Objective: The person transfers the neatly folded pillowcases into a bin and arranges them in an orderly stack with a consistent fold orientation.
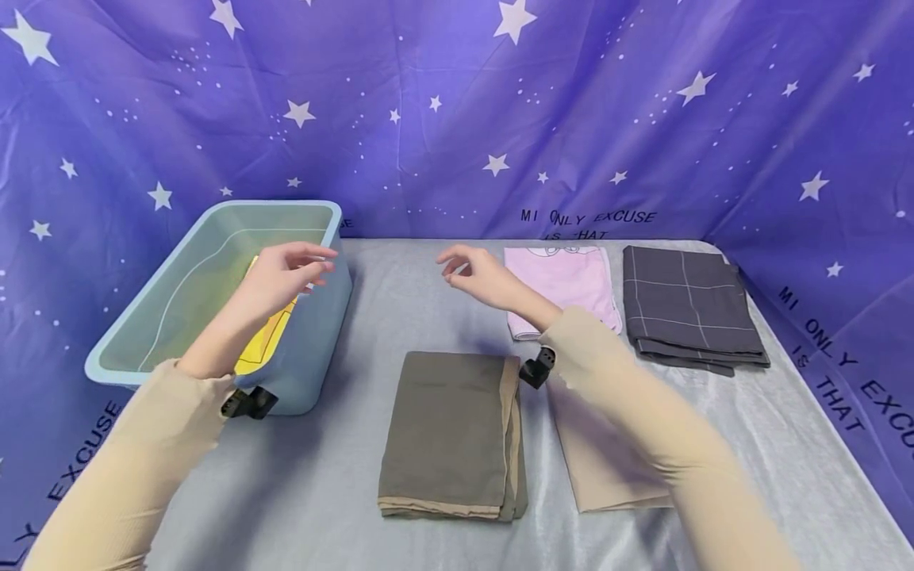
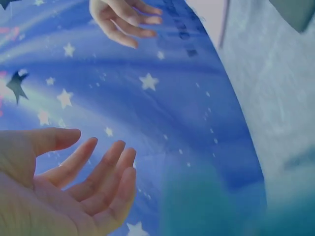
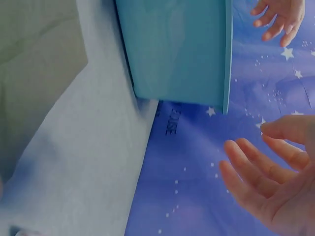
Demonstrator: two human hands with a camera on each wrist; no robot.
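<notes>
My left hand (image 1: 281, 277) hovers above the right side of a blue-green plastic tub (image 1: 332, 317), its fingers loosely bent and nothing in them. Inside the tub, partly behind that hand, lies a yellow printed cloth (image 1: 266, 342). Over the table's middle my right hand (image 1: 480, 275) is raised, also holding nothing, left of a folded pink cloth (image 1: 564, 285). Below it a folded olive-brown cloth (image 1: 450, 432) with tan edges lies flat. Both wrist views show relaxed, parted fingers on the left hand (image 2: 83, 196) and the right hand (image 3: 270, 182).
A dark grey checked folded cloth (image 1: 689, 305) lies at the back right. The right forearm partly covers a beige folded cloth (image 1: 607, 460). All rest on a table with a light grey cover (image 1: 343, 492). A purple star-printed curtain (image 1: 428, 159) hangs behind.
</notes>
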